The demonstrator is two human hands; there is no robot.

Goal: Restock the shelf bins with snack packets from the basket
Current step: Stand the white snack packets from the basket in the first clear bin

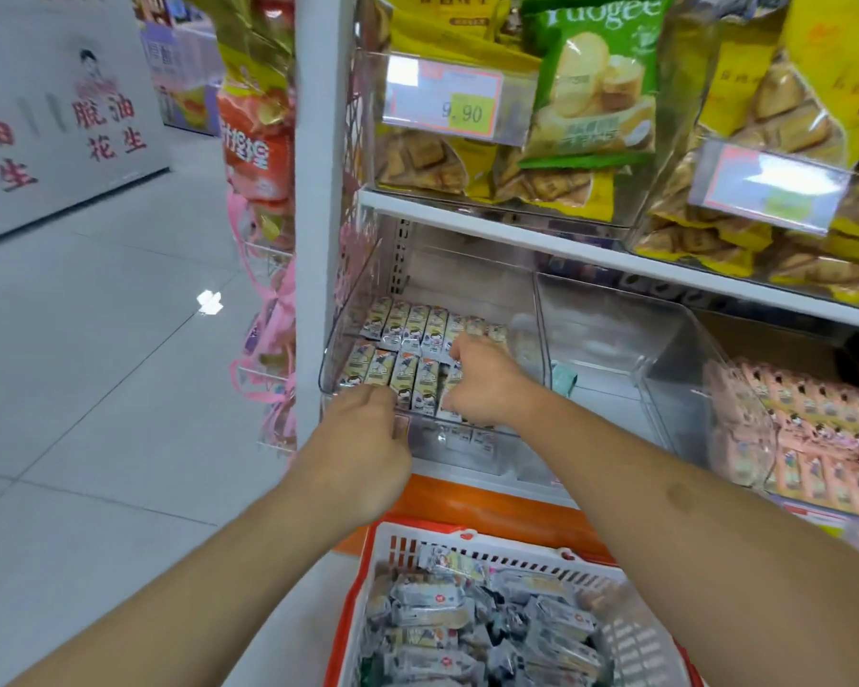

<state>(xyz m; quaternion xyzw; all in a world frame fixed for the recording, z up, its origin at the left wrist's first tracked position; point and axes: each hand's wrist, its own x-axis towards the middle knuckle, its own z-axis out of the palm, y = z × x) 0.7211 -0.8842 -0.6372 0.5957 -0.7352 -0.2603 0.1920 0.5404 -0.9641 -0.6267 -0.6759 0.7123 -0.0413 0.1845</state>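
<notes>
The right hand [484, 381] pinches a snack packet [450, 406] at the front edge of the clear bin [348, 309]. The left hand [363, 453] touches this edge; its grip is hidden. The basket [363, 577] stands below.

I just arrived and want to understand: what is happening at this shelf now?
A person is restocking a clear shelf bin with small snack packets. Both hands reach into it: the right hand arranges packets in the front row, and the left hand is at the bin's front edge. The basket below holds many more packets. The neighbouring bin is nearly empty.
</notes>
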